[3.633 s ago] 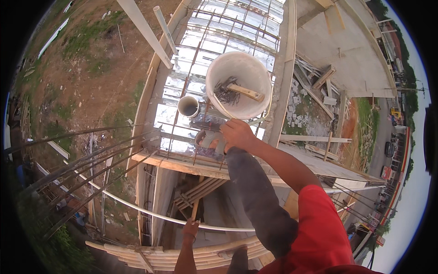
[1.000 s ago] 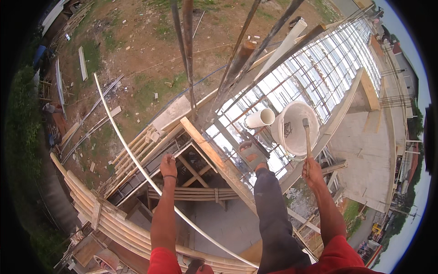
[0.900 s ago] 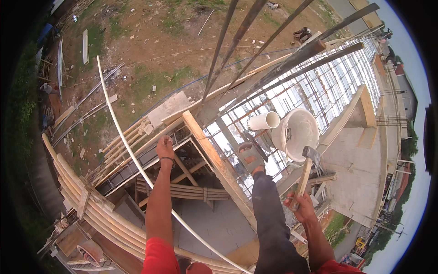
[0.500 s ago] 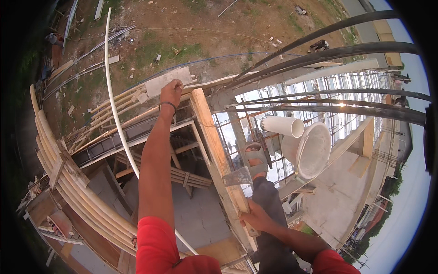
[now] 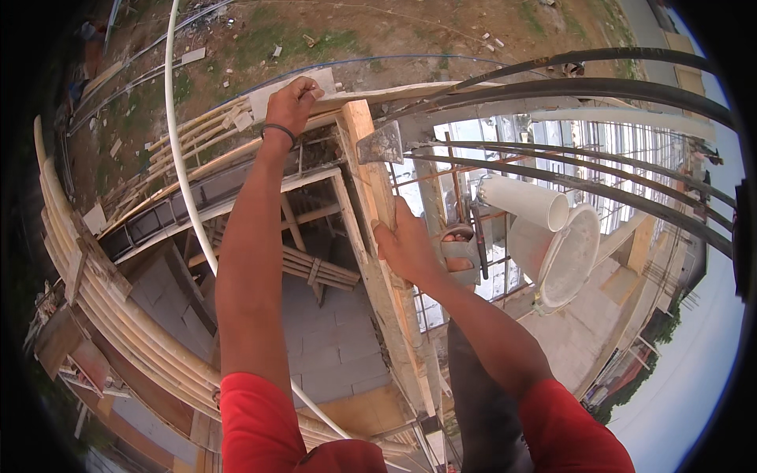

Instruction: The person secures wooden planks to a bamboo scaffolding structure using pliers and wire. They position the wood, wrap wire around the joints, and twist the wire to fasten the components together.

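Observation:
A long upright-looking timber plank (image 5: pixel 367 169) runs up the middle, its far end beside my left hand. Over the far boards, my left hand (image 5: pixel 290 106) is closed with fingers pinched; what they hold, if anything, is too small to make out. A dark band circles that wrist. My right hand (image 5: pixel 404 243) is closed at the plank's right side, round the handle of what looks like a hatchet, the handle mostly hidden by the hand. Its flat, cement-stained blade (image 5: pixel 381 144) lies over the plank near the far end.
My sandalled foot (image 5: pixel 460 251) stands among rebar on the right. Beside it are a white pipe (image 5: pixel 524 201) and a stained bucket (image 5: pixel 569 256). Black hoses (image 5: pixel 583 88) cross the right. Bundled bamboo-like poles (image 5: pixel 118 299) curve along the left; an opening drops to a block surface (image 5: pixel 339 347).
My right hand has moved forward along the plank with the hatchet, bringing its blade near the far end. My left hand has shifted slightly forward, staying closed. The view has tilted a little.

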`<action>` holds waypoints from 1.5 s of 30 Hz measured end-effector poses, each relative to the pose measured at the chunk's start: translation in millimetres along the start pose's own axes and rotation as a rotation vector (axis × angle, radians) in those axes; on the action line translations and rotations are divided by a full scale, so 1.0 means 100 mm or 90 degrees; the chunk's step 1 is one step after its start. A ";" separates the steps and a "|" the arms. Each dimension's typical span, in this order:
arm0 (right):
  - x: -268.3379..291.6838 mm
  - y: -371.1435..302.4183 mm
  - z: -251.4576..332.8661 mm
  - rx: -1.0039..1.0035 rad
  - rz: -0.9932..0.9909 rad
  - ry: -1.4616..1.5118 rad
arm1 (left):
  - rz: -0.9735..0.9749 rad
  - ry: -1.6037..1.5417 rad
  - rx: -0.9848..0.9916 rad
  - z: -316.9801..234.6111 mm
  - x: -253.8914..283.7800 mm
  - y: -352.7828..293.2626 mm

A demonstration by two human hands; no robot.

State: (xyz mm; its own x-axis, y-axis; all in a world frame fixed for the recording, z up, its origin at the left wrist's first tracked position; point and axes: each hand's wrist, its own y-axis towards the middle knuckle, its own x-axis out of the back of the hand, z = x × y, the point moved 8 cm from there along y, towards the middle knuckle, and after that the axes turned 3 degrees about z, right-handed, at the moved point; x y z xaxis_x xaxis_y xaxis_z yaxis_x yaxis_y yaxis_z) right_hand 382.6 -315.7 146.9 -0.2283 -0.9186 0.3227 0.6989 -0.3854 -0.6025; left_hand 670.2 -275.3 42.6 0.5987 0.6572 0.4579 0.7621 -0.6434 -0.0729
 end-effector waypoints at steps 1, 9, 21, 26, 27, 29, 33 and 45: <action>0.00 0.12 0.07 0.038 -0.032 -0.044 | 0.003 0.004 0.005 0.01 -0.01 -0.01; -0.12 0.64 0.69 0.153 -0.092 -0.181 | -0.046 0.081 -0.028 -0.10 0.01 -0.07; -0.11 0.87 0.88 0.212 -0.160 -0.274 | -0.066 0.102 -0.074 -0.16 -0.01 -0.13; -0.10 0.94 0.76 0.185 -0.160 -0.315 | -0.078 0.112 -0.062 -0.13 -0.04 -0.16; -0.09 0.95 0.78 0.169 -0.163 -0.334 | -0.084 0.103 -0.062 -0.12 -0.03 -0.16; -0.06 0.86 0.84 0.194 -0.179 -0.267 | -0.089 0.113 -0.070 -0.13 -0.03 -0.15; -0.13 1.01 0.73 0.180 -0.133 -0.319 | -0.024 0.233 -0.006 -0.16 -0.05 -0.10; 0.00 0.71 1.08 0.271 -0.225 -0.179 | -0.040 0.284 -0.183 -0.15 -0.01 -0.23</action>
State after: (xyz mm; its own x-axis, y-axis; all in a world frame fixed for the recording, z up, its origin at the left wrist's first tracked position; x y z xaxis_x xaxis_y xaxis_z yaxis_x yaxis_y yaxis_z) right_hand 505.5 -333.6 183.4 -0.3490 -0.6613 0.6640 0.8355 -0.5405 -0.0991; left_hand 648.1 -267.1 57.5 0.3429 0.5077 0.7903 0.6571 -0.7309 0.1845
